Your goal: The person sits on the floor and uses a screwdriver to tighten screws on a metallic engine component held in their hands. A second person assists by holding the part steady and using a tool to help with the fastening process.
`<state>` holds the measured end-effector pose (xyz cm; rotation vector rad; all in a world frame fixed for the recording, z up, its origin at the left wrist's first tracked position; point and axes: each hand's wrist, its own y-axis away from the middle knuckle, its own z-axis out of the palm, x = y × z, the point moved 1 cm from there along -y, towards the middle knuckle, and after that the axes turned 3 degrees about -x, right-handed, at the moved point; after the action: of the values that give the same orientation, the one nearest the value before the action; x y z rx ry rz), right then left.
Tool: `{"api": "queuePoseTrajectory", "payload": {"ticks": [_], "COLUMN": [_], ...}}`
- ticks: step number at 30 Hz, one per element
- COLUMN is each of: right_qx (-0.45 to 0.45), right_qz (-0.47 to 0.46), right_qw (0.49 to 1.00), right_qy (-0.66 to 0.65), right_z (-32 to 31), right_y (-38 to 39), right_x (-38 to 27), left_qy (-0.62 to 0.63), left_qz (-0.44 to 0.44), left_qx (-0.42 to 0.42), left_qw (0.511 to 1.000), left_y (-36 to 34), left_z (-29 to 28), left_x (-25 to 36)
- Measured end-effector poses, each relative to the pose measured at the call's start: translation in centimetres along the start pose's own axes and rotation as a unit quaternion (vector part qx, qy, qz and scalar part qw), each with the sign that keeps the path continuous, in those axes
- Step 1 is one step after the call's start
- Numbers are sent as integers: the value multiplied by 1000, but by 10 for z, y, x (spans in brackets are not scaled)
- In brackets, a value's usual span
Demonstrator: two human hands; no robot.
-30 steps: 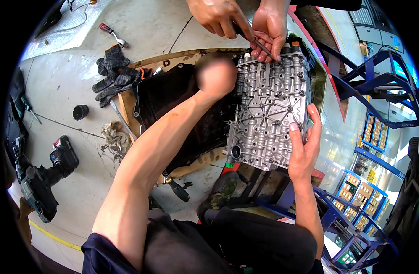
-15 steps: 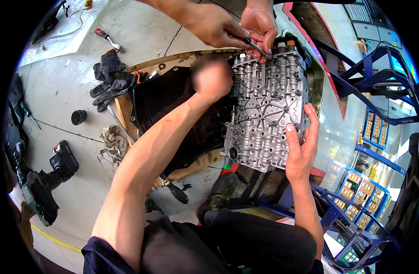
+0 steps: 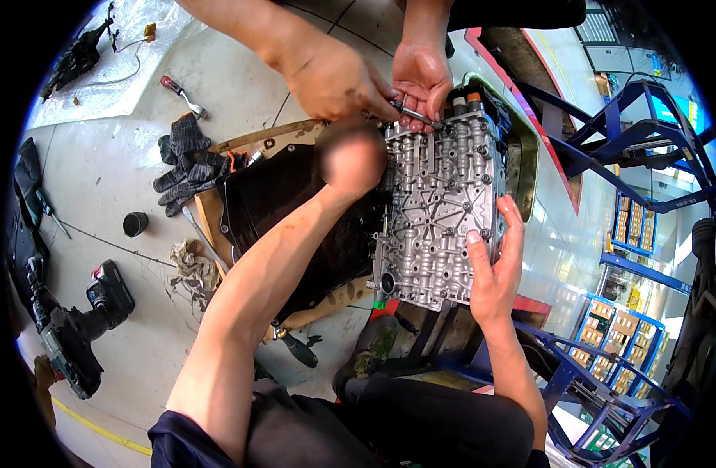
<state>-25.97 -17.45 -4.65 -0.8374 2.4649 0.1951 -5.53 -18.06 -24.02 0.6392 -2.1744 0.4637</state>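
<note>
A silvery metal valve body (image 3: 432, 222), with cast channels and several bolts, stands in front of me. My right hand (image 3: 494, 265) grips its right edge, thumb on the top face and fingers along the side. My left hand (image 3: 356, 168) reaches to its upper left side, over a black oil pan (image 3: 268, 203); a blur hides the fingers. At the far end, a co-worker's hand (image 3: 334, 82) holds a slim metal tool (image 3: 416, 115) against the valve body's upper edge. The co-worker's other hand (image 3: 422, 78) cups around the tool, palm up.
Left on the floor are grey work gloves (image 3: 188, 164), a red-handled ratchet (image 3: 184, 97), a black cup (image 3: 135, 224), a crumpled rag (image 3: 195, 269) and a cordless power tool (image 3: 81, 327). A screwdriver (image 3: 297, 346) lies near my knees. Blue metal frames (image 3: 639, 164) stand at the right.
My view has shifted, so the valve body and hands sit slightly lower and farther left. Both my hands keep their places at the valve body; the co-worker's tool stays at its upper edge.
</note>
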Motion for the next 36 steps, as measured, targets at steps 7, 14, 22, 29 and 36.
{"api": "queuePoseTrajectory", "payload": {"ticks": [7, 14, 22, 29, 36], "right_qx": [1, 13, 32, 38, -1], "right_qz": [-8, -24, -24, -43, 102], "right_qw": [1000, 1000, 999, 998, 921], "right_qy": [7, 13, 18, -26, -377], "right_z": [1, 2, 2, -3, -8], "right_y": [0, -1, 1, 2, 5], "right_x": [0, 3, 3, 16, 27], "left_qy": [-2, 54, 202, 180, 702], "left_qz": [-9, 24, -89, -65, -242], "left_qx": [-1, 12, -121, -192, -292], "left_qw": [1000, 998, 968, 963, 603], "left_y": [0, 17, 30, 45, 65], "left_z": [1, 9, -69, -93, -134], "left_x": [-10, -19, 43, 48, 46]}}
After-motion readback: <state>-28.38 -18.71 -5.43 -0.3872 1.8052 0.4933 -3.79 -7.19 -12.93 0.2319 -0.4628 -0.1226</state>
